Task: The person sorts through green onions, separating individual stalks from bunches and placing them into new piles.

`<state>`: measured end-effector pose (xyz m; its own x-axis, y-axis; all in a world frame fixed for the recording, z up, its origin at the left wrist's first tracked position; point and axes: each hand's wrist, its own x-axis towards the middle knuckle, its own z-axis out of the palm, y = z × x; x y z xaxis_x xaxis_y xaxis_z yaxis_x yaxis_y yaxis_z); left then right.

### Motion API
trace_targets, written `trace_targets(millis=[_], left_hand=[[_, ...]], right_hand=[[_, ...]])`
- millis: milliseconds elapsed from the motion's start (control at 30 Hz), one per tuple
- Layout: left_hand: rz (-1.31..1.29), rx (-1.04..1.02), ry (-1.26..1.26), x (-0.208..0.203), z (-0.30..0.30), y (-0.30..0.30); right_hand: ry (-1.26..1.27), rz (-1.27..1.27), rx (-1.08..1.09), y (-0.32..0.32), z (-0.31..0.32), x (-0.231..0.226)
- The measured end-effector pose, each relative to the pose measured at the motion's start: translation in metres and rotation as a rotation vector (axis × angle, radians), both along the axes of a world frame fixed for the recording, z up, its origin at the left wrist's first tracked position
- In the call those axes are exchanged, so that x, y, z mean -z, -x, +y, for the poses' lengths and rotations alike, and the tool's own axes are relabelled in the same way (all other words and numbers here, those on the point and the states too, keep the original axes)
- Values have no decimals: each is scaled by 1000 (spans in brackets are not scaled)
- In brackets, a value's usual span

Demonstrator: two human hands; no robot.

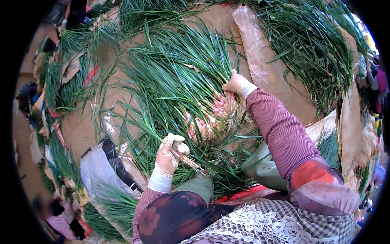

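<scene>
A spread pile of spring onions (178, 73) lies in front of me, with green leaves pointing away and pink bulbs (217, 105) and pale roots towards me. My left hand (167, 156), in a thin pale glove, is closed round a few spring onions (151, 131). Their leaves stick out to the upper left, and the roots hang out at the right of my fist. At the pile's right end, my gloved right hand (239, 84) has its fingers curled round stems just above the bulbs. Its fingertips are partly hidden by the leaves.
Another big heap of green leaves (308, 49) lies at the far right, beside a clear plastic strip (254, 49). Loose leaves surround my green boots (264, 164). A grey-white sheet (101, 166) lies at the left. Other people sit around the edges, one arm (53, 34) showing far left.
</scene>
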<state>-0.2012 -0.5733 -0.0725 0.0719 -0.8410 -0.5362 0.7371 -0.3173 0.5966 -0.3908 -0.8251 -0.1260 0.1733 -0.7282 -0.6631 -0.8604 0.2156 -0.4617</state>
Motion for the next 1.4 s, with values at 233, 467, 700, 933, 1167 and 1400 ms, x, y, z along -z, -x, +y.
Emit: trace_targets(millis=[233,467,700,933,1167,1400], left_hand=[[-121,-160,113,-18,10,-13],[246,-42,125,-10,2,-4],[72,-204,171,-16,24,-17],[300,-66,132,-4,23,-8],[205,63,46,0,25,-3],[58,116,-46,-4,16,17]], right_hand=[[-8,-646,0,-3,7,-105],[432,132,-449,-48,59,-87],[181,-466,-418,-28,61,-46],[767,-259,-307,-8,104,-51],[674,-53,-508,-18,116,-80],[234,-343,-810,-28,185,-97]])
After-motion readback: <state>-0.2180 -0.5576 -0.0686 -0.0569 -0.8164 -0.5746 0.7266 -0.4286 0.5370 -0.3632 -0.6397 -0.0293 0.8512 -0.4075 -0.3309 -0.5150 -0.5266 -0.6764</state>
